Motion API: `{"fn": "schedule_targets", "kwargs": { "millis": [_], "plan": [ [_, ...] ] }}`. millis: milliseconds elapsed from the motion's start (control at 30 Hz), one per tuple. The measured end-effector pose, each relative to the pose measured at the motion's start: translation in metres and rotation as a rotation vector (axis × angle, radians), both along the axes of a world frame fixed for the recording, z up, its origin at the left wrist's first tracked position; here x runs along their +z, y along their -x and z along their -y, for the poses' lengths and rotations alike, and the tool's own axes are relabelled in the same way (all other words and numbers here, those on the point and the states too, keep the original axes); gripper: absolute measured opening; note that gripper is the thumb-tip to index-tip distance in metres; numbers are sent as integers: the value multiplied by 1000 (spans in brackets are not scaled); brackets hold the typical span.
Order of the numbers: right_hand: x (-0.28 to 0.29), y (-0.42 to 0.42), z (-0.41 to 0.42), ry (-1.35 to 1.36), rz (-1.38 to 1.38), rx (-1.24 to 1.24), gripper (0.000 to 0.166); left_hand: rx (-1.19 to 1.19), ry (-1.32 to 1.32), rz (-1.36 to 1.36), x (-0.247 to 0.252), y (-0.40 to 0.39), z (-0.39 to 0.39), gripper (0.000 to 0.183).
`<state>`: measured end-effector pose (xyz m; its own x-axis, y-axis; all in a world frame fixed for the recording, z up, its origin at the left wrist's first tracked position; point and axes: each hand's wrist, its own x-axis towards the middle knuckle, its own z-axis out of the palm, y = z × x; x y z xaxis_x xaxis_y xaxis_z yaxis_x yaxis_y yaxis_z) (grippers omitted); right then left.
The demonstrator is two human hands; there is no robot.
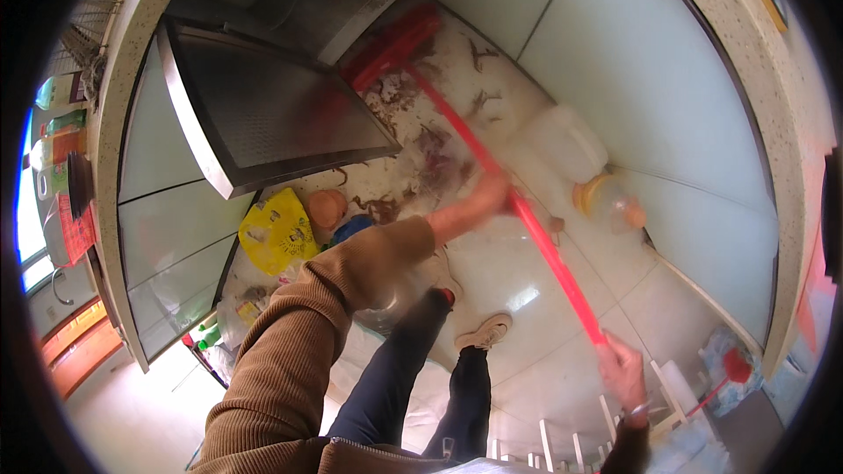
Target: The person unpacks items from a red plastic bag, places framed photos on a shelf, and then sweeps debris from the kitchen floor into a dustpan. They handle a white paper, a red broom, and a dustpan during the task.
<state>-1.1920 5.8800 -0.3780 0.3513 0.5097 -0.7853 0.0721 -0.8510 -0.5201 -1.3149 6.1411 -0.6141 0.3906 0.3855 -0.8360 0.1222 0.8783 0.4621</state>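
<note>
A red broom, its long handle (543, 237) slanting across the floor, is held in both my hands. Midway along the handle, my left hand (487, 197) grips it, somewhat blurred. My right hand (621, 365) closes round the handle's near end at the lower right. The broom's red head (395, 46) lies at the far corner of the floor, partly behind an open cabinet or appliance door (276, 105). Dirt and debris (435, 151) are scattered over the pale tiles between the head and my left hand.
To the left lie a yellow plastic bag (280, 230) and an orange-brown pot (326, 209). A white plastic jug (571, 145) and a clear plastic bottle (609, 203) lie by the right cabinets. Speckled counters (784, 145) edge both sides. A white slatted rack (546, 444) stands at the lower right.
</note>
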Motion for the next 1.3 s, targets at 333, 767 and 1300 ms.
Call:
{"fn": "schedule_targets", "kwargs": {
  "millis": [333, 767, 1300],
  "plan": [
    [-161, 33, -44, -202, -9, -30, 21, -51, -161, -235, -73, 15, -79, 24],
    [-217, 137, 1, -248, -71, -173, 31, -432, -1065, -632, -184, 87, -32, 30],
    [-10, 239, 150, 48, -1, -139, 30, -445, -565, -731, -49, 166, 169, 42]
  ]
}}
